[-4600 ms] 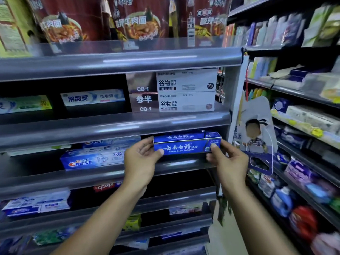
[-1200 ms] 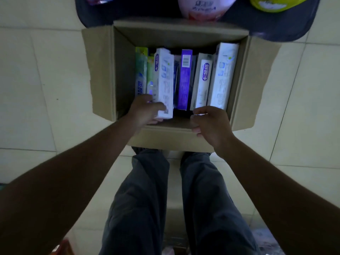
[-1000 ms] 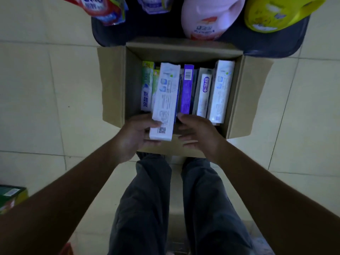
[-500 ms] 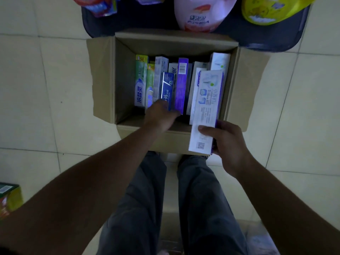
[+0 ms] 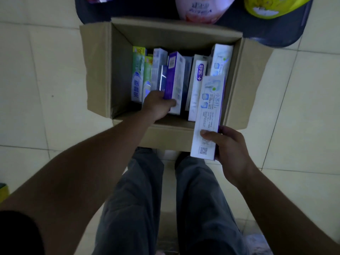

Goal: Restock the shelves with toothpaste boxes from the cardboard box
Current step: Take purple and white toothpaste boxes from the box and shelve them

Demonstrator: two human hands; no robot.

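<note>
An open cardboard box (image 5: pixel 97 70) stands on the tiled floor in front of my feet, with several toothpaste boxes on end inside it. My left hand (image 5: pixel 158 105) reaches into the box and grips the near end of a purple and white toothpaste box (image 5: pixel 175 78), which leans up out of the row. My right hand (image 5: pixel 226 146) holds a white toothpaste box (image 5: pixel 208 111) by its near end, above the box's near right corner.
A dark low shelf base (image 5: pixel 276 34) lies just beyond the box, with a pink bottle (image 5: pixel 202 8) and a yellow container (image 5: pixel 270 6) on it. My legs (image 5: pixel 165 199) stand close to the box's near wall. Pale floor tiles (image 5: pixel 36 89) spread on both sides.
My left hand has closed on the purple and white box and tipped it up out of the row. My right hand keeps the white box, shifted slightly.
</note>
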